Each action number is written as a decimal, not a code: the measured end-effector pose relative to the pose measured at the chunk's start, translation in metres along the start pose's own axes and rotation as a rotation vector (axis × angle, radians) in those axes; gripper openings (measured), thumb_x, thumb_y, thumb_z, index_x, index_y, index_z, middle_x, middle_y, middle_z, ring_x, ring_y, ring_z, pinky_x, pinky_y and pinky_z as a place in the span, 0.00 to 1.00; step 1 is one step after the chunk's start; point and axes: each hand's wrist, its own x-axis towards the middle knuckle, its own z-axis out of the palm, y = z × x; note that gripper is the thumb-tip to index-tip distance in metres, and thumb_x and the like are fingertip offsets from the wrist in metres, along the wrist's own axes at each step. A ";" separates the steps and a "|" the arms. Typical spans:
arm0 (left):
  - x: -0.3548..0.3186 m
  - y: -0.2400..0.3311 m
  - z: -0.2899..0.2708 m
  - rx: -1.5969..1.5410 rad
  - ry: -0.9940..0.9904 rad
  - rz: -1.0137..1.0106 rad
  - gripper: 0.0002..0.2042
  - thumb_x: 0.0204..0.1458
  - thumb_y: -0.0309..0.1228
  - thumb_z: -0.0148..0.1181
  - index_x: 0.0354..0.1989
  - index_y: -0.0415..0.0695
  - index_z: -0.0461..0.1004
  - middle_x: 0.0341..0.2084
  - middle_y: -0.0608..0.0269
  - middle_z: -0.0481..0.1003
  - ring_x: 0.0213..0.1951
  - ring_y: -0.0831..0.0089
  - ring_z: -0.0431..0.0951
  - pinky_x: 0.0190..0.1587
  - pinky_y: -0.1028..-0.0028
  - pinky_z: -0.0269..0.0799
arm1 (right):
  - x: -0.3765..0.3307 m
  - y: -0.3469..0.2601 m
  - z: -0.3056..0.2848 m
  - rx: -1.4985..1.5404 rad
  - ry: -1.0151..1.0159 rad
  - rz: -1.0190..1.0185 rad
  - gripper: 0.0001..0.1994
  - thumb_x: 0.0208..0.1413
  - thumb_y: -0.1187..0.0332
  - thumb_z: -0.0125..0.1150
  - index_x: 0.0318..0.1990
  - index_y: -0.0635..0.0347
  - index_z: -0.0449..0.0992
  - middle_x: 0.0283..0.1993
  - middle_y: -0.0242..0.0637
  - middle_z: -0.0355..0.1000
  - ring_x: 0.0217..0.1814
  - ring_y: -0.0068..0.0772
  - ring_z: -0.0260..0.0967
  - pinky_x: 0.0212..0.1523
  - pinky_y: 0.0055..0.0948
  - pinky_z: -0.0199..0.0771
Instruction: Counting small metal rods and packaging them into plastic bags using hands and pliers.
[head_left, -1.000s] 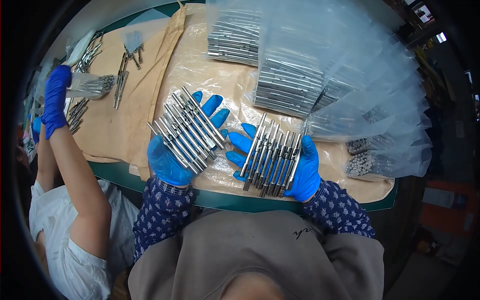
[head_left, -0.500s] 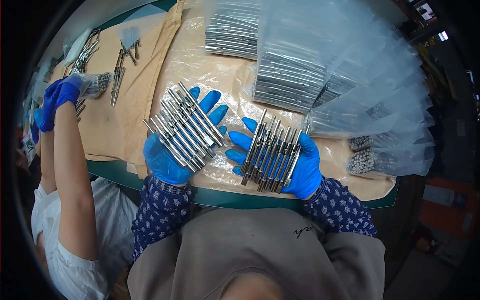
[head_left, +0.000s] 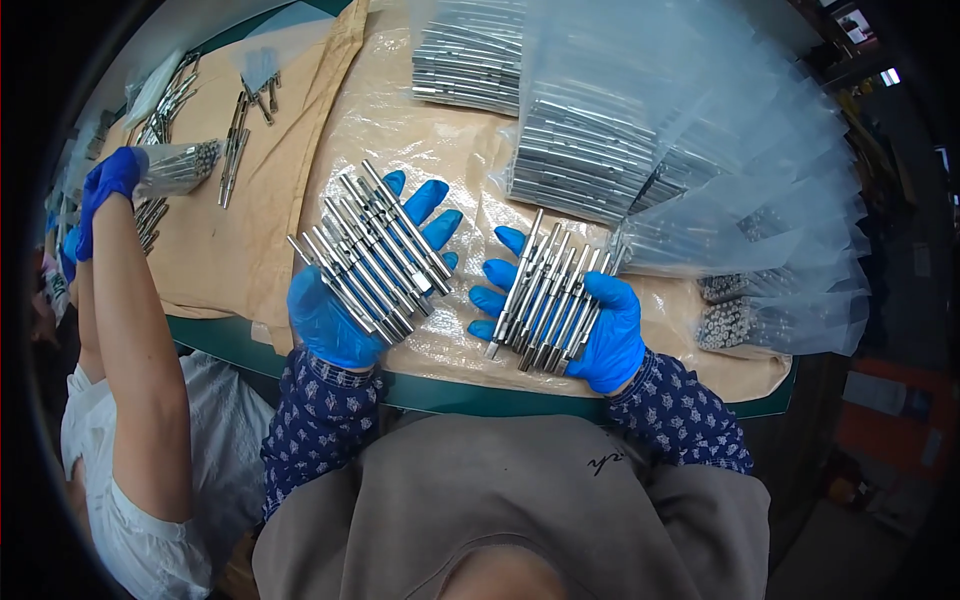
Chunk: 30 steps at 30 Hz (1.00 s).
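In blue gloves, both my hands hold rows of slim, shiny metal rods with stepped ends and collars. My left hand (head_left: 328, 322) lies palm up under one slanting row of metal rods (head_left: 368, 258), its fingers stretched out beyond the far side. Across from it, my right hand (head_left: 616, 345) supports a second row of metal rods (head_left: 545, 298). The right thumb rests at the row's right edge, while the other fingers spread out on the left side. A narrow gap separates the two rows.
Clear plastic bags of similar rods (head_left: 585, 150) lie stacked at the far right on brown sheeting (head_left: 395, 140). To the left, a co-worker's gloved hand (head_left: 110, 185) holds a bag of rods (head_left: 180, 168). Loose rods (head_left: 235, 140) lie nearby. The table's green edge (head_left: 450, 397) runs before me.
My right hand has tilted, its rods shifting slightly right and its thumb moving inward over the row's edge. The left hand stays almost still. The co-worker's bag has turned.
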 end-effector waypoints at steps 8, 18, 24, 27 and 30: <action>0.000 -0.001 -0.004 -0.074 -0.115 -0.012 0.49 0.38 0.46 0.61 0.64 0.43 0.34 0.63 0.39 0.35 0.63 0.43 0.39 0.61 0.45 0.42 | 0.003 0.003 -0.006 -0.098 0.262 -0.088 0.19 0.51 0.76 0.50 0.52 0.63 0.60 0.29 0.34 0.61 0.32 0.30 0.62 0.43 0.41 0.66; -0.004 0.000 -0.009 -0.159 -0.190 -0.045 0.47 0.40 0.46 0.58 0.64 0.41 0.37 0.63 0.41 0.39 0.63 0.45 0.42 0.63 0.50 0.41 | 0.014 -0.007 0.017 -1.274 0.092 -0.426 0.08 0.51 0.75 0.56 0.37 0.61 0.66 0.33 0.39 0.69 0.34 0.28 0.67 0.41 0.28 0.70; -0.006 -0.002 -0.014 -0.294 -0.239 -0.066 0.41 0.45 0.45 0.55 0.63 0.40 0.41 0.61 0.39 0.44 0.63 0.47 0.47 0.63 0.56 0.46 | 0.009 -0.011 0.019 -1.301 0.352 -0.173 0.06 0.52 0.76 0.53 0.38 0.61 0.67 0.31 0.36 0.69 0.33 0.24 0.67 0.37 0.24 0.69; -0.007 -0.002 -0.015 -0.312 -0.256 -0.094 0.39 0.46 0.43 0.53 0.63 0.41 0.42 0.61 0.40 0.45 0.62 0.48 0.49 0.62 0.56 0.49 | 0.020 -0.016 0.039 -1.432 0.186 -0.364 0.07 0.51 0.77 0.54 0.38 0.60 0.68 0.30 0.35 0.70 0.32 0.27 0.67 0.35 0.23 0.69; -0.012 0.001 -0.010 -0.264 -0.175 -0.168 0.34 0.49 0.41 0.51 0.62 0.41 0.47 0.59 0.41 0.51 0.60 0.51 0.54 0.60 0.56 0.54 | 0.051 -0.032 0.093 -2.187 -0.613 -0.546 0.11 0.43 0.73 0.59 0.36 0.53 0.71 0.35 0.35 0.71 0.43 0.37 0.68 0.50 0.42 0.64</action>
